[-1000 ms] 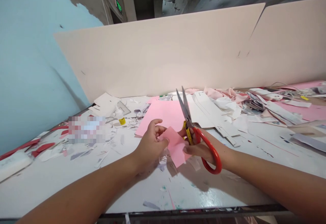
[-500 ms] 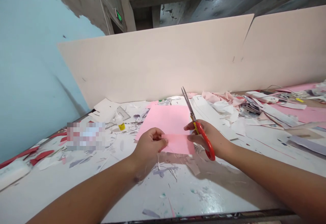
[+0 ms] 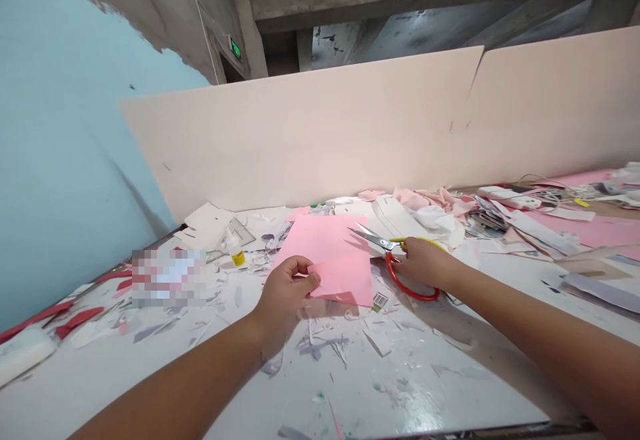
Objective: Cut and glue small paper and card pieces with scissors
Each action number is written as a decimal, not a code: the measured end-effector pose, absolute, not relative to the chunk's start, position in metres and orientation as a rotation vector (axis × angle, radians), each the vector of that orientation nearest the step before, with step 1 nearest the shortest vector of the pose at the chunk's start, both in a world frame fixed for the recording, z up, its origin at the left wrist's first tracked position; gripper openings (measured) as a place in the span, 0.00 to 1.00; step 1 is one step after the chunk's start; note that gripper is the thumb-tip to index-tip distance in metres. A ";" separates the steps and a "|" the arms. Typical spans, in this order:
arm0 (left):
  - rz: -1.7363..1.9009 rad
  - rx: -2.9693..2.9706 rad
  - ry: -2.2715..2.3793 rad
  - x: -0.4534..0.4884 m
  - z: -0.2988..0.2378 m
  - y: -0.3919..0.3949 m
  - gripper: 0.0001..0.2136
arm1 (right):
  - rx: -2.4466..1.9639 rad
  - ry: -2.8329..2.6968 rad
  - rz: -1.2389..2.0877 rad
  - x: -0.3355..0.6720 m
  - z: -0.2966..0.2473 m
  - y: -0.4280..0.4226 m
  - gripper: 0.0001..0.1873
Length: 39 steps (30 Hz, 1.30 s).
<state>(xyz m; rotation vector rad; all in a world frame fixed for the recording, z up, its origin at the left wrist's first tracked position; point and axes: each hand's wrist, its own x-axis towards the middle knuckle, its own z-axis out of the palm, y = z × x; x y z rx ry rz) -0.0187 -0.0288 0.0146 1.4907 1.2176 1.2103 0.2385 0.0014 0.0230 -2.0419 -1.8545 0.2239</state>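
Between thumb and fingers, my left hand point(image 3: 289, 288) pinches the left edge of a small pink paper piece point(image 3: 344, 281), lifted a little over the table. Behind it lies a larger pink paper sheet point(image 3: 320, 237); the two pinks overlap, so their border is hard to see. My right hand point(image 3: 425, 265) is closed round the handles of scissors point(image 3: 385, 243), one handle red and one yellow. The scissor blades are parted and point left, above the right part of the large sheet.
Paper scraps litter the white table point(image 3: 400, 387). A small glue bottle with a yellow label point(image 3: 237, 253) stands at left, near a clear plastic frame point(image 3: 244, 230). White card point(image 3: 397, 217) and crumpled pink paper point(image 3: 435, 200) lie along the back partition point(image 3: 310, 140). A power strip point(image 3: 510, 195) sits at right.
My right hand has let go of the small paper's right side and turned the scissors from upright and closed to level and opened, blades pointing left. My left hand still pinches the paper.
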 end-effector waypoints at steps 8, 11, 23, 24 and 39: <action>1.197 1.478 1.176 -0.019 0.009 -0.031 0.10 | -1.729 -1.894 -0.085 0.225 0.037 -0.020 0.16; 1.188 1.470 1.161 -0.016 0.009 -0.035 0.11 | -1.087 -2.127 -0.199 0.201 0.037 -0.044 0.12; 1.144 1.341 0.973 -0.011 0.010 -0.044 0.10 | -1.074 -2.331 -0.065 0.148 0.031 -0.054 0.05; 1.139 1.338 0.971 -0.011 0.010 -0.044 0.11 | -1.057 -2.318 -0.037 0.149 0.028 -0.053 0.05; 1.090 1.374 1.043 -0.005 0.016 -0.051 0.09 | -0.997 -2.197 0.289 0.157 0.028 -0.049 0.09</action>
